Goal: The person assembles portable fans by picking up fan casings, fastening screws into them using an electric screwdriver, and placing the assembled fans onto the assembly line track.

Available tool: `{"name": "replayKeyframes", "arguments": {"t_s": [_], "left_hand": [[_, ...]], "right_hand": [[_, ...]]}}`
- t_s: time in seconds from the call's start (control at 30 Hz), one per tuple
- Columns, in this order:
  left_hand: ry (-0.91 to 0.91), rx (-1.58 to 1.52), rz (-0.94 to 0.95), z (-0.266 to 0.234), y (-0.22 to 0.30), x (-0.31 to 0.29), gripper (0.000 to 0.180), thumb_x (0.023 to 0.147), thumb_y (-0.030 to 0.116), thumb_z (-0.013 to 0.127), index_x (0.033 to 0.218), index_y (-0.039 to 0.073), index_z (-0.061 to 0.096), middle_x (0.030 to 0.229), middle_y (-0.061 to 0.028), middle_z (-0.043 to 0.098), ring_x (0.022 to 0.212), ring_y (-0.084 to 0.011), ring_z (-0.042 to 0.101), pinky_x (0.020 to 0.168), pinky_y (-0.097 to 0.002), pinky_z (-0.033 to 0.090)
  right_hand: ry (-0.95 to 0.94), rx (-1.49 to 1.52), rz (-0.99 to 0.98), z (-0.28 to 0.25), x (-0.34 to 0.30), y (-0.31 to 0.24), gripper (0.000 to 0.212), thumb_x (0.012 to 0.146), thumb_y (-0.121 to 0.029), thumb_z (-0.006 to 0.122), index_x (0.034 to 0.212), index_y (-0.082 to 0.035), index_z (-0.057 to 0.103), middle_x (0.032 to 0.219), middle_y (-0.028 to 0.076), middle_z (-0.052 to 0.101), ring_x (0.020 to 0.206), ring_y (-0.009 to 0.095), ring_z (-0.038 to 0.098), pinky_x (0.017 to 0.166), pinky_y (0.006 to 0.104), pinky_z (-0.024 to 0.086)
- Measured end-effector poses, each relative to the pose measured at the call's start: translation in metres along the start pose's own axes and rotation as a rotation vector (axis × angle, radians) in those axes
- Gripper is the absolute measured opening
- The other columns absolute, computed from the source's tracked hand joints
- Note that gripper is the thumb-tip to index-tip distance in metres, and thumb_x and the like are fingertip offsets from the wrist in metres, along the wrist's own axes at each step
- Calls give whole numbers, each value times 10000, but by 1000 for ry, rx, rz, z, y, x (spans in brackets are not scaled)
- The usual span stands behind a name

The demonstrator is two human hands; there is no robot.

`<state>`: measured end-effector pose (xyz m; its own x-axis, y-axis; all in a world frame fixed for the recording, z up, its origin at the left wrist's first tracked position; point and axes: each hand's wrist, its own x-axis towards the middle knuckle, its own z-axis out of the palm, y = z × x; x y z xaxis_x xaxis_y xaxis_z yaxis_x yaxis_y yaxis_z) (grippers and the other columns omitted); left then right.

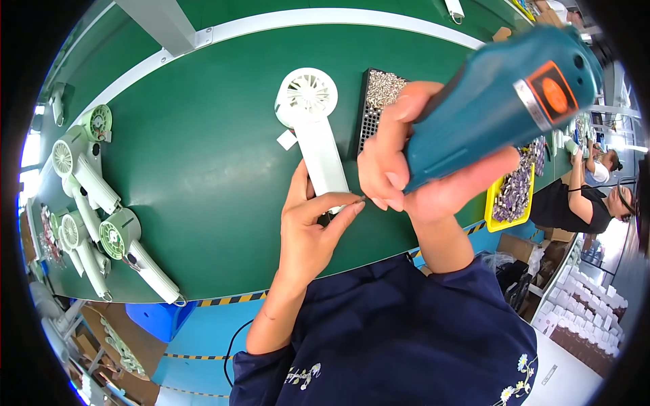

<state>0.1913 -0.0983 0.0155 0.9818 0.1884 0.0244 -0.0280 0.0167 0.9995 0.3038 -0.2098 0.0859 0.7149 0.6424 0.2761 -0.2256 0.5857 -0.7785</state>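
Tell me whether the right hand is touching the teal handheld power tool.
Touching. The head view shows the right hand wrapped around the teal handheld power tool, gripping it from both sides with no gap visible.

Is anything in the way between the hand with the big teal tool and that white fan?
Only the left hand: its thumb and forefinger meet at the lower end of the white fan, close to the right hand gripping the teal tool. Nothing else visible stands between.
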Motion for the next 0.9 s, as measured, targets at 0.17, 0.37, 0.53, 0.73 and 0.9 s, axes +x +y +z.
{"name": "replayKeyframes", "arguments": {"t_s": [0.17,0.37,0.53,0.73,0.9], "left_hand": [[14,-119,-62,1,3,1,460,718,-91,762,1148,32,660,1293,-101,434,1037,-201,597,865,-315,521],[15,-30,-30,2,8,2,449,705,-83,754,1122,67,680,1280,-101,448,1003,-178,592,768,-280,512],[28,-32,-60,2,1,0,469,684,-98,723,1112,90,689,1267,-95,462,939,-149,578,662,-249,460],[52,-97,-45,2,-1,1,468,702,-108,699,1121,102,694,1292,-103,469,865,-132,556,612,-245,429],[46,-73,-60,-6,-1,3,472,704,-113,699,1123,104,700,1284,-113,497,822,-143,560,627,-257,442]], "right_hand": [[-58,-52,-208,-1,-11,-1,877,734,-826,505,1207,-90,447,690,57,503,434,158,460,381,288,396],[-176,-73,-305,1,-21,-9,808,766,-773,549,1229,-122,431,748,67,518,477,175,472,421,306,413],[-53,-79,-321,8,-32,9,823,764,-779,541,1230,-108,438,763,72,527,506,183,501,445,312,427],[-276,-274,-385,10,-31,14,733,783,-653,655,1185,-74,452,750,103,560,512,219,535,458,342,442],[-116,-180,-347,25,-35,25,229,867,-72,665,1062,-41,550,729,116,594,539,208,533,453,320,411]]}}
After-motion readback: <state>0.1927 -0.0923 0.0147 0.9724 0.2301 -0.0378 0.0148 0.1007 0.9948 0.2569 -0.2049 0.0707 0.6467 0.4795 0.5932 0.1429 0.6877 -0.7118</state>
